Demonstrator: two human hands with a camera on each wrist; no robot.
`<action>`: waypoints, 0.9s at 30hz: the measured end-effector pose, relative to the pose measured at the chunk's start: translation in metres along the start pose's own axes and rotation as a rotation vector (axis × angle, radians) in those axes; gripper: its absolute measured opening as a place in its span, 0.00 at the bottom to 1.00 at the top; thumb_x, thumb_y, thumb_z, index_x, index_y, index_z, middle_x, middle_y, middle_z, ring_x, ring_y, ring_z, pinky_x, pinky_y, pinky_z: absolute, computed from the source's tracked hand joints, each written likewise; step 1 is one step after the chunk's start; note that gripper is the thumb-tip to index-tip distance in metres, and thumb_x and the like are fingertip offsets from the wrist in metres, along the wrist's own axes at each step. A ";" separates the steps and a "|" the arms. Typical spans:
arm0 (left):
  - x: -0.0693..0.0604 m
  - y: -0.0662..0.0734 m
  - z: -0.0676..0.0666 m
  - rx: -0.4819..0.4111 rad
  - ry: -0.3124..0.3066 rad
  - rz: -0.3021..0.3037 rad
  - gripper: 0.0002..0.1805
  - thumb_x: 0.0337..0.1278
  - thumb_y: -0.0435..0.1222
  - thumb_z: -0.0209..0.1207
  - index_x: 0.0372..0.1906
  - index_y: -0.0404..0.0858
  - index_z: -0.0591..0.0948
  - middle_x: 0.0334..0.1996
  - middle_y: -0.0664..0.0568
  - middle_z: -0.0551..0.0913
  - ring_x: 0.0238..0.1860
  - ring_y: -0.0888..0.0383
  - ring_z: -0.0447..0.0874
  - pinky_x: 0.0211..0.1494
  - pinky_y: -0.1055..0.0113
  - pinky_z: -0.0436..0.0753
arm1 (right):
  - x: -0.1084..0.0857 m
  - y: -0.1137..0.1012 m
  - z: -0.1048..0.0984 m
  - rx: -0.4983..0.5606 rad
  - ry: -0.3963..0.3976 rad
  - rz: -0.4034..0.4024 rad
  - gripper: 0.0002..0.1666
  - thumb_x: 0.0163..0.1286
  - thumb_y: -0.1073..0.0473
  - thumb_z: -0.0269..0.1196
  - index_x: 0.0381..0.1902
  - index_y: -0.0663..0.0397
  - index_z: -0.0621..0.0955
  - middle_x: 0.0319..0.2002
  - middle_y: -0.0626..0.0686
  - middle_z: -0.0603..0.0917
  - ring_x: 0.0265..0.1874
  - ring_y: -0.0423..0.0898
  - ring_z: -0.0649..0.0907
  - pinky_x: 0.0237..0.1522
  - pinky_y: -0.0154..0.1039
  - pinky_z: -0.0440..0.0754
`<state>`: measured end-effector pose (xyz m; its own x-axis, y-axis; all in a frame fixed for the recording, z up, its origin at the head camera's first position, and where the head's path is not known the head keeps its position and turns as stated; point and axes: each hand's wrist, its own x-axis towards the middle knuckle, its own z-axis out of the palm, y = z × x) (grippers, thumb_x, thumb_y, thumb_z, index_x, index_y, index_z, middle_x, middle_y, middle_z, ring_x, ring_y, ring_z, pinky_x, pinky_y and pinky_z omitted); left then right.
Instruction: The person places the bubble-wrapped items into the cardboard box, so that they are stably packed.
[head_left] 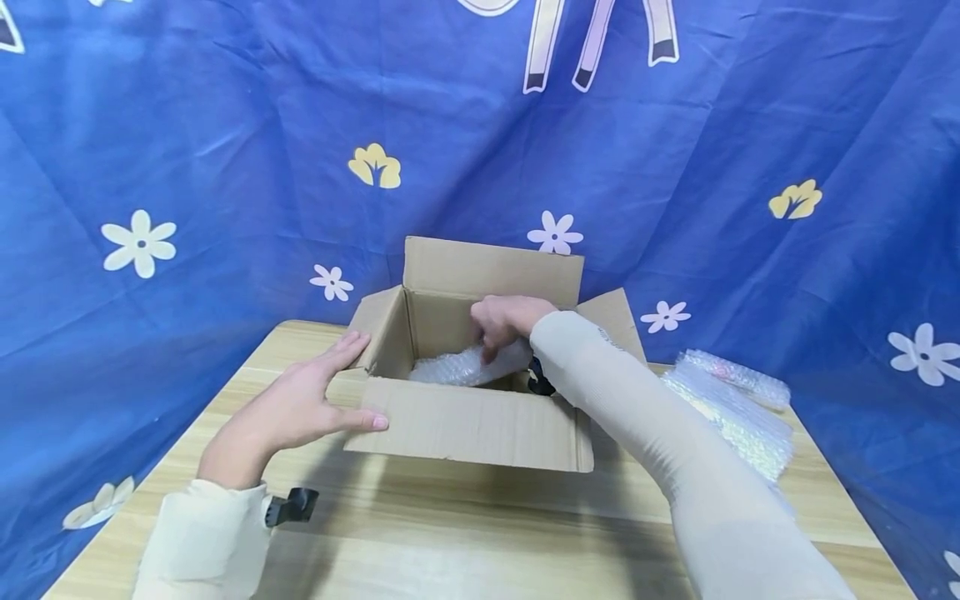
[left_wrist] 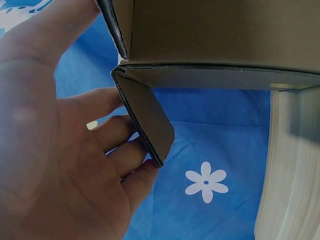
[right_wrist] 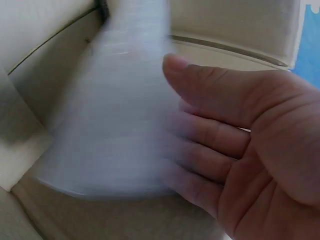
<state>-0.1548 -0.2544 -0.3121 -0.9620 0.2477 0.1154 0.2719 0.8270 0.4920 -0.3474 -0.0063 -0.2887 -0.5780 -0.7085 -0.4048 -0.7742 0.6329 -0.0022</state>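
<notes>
An unfolded cardboard box [head_left: 468, 425] stands on the table with its flaps spread. My left hand [head_left: 292, 412] rests on its left side, fingers along the left flap [left_wrist: 145, 112] and thumb on the front flap. Inside the box, my right hand [head_left: 506, 321] points its fingers down at a bubble-wrapped item [head_left: 453, 368]. The right wrist view shows that wrapped item [right_wrist: 115, 115] blurred, with the fingertips of my right hand [right_wrist: 235, 135] against or behind its edge and the thumb apart from it. What the wrap contains is hidden.
Bubble wrap pieces [head_left: 731, 417] lie on the wooden table [head_left: 420, 542] to the right of the box, one of them rolled [head_left: 738, 377]. A blue patterned cloth [head_left: 247, 167] hangs behind the table, close to the box's raised back flap.
</notes>
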 end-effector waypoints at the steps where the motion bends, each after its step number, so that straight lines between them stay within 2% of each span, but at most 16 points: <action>1: 0.000 0.000 0.000 0.001 -0.002 -0.001 0.67 0.39 0.70 0.68 0.80 0.38 0.54 0.78 0.40 0.50 0.75 0.37 0.49 0.70 0.36 0.57 | -0.003 0.000 -0.001 -0.008 0.005 -0.004 0.18 0.62 0.50 0.73 0.19 0.48 0.79 0.15 0.42 0.65 0.17 0.38 0.66 0.20 0.34 0.63; 4: 0.000 0.002 0.000 -0.003 -0.006 -0.002 0.67 0.40 0.70 0.68 0.80 0.39 0.54 0.78 0.39 0.49 0.75 0.36 0.49 0.70 0.35 0.57 | -0.012 -0.001 -0.007 -0.009 0.032 0.005 0.11 0.62 0.49 0.73 0.31 0.49 0.88 0.23 0.43 0.79 0.24 0.39 0.76 0.28 0.34 0.75; 6: 0.000 0.002 0.000 -0.006 -0.009 -0.004 0.67 0.40 0.70 0.68 0.80 0.39 0.53 0.78 0.40 0.49 0.75 0.36 0.48 0.70 0.35 0.57 | -0.019 -0.001 -0.012 0.012 0.042 0.018 0.17 0.62 0.48 0.73 0.44 0.51 0.89 0.36 0.47 0.87 0.35 0.41 0.83 0.40 0.36 0.81; 8: -0.001 0.002 -0.001 -0.008 -0.012 -0.005 0.67 0.40 0.69 0.68 0.80 0.39 0.53 0.78 0.40 0.49 0.75 0.36 0.48 0.70 0.35 0.57 | -0.025 -0.002 -0.016 0.036 0.047 0.028 0.25 0.62 0.48 0.73 0.54 0.52 0.86 0.49 0.51 0.87 0.48 0.46 0.84 0.51 0.40 0.81; 10: -0.002 0.002 -0.001 -0.008 -0.014 -0.009 0.67 0.40 0.69 0.68 0.80 0.39 0.53 0.78 0.40 0.48 0.76 0.36 0.48 0.70 0.35 0.56 | -0.031 -0.002 -0.018 0.051 0.045 0.029 0.31 0.62 0.47 0.73 0.60 0.53 0.83 0.57 0.53 0.83 0.56 0.48 0.82 0.58 0.42 0.78; 15: -0.001 -0.001 -0.001 -0.003 -0.020 -0.003 0.67 0.40 0.69 0.68 0.80 0.39 0.52 0.78 0.40 0.48 0.75 0.36 0.48 0.70 0.35 0.57 | -0.045 -0.001 -0.024 0.086 0.056 0.008 0.34 0.62 0.47 0.74 0.63 0.55 0.80 0.59 0.54 0.82 0.59 0.49 0.80 0.62 0.42 0.75; 20: -0.001 -0.002 -0.001 -0.003 -0.023 0.000 0.67 0.40 0.70 0.68 0.80 0.39 0.52 0.78 0.40 0.48 0.75 0.34 0.49 0.69 0.34 0.57 | -0.061 0.000 -0.029 0.106 0.107 -0.028 0.36 0.62 0.48 0.74 0.63 0.59 0.79 0.59 0.55 0.82 0.58 0.49 0.80 0.62 0.40 0.75; 27: -0.004 -0.003 -0.002 -0.004 -0.027 -0.001 0.67 0.41 0.69 0.68 0.80 0.40 0.52 0.79 0.40 0.48 0.74 0.33 0.49 0.69 0.33 0.57 | -0.092 0.005 -0.036 0.117 0.266 -0.140 0.33 0.60 0.50 0.75 0.59 0.62 0.82 0.52 0.58 0.85 0.51 0.50 0.84 0.56 0.41 0.79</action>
<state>-0.1523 -0.2591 -0.3121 -0.9610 0.2609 0.0916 0.2712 0.8253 0.4952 -0.3074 0.0510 -0.2187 -0.5274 -0.8380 -0.1401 -0.8248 0.5445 -0.1524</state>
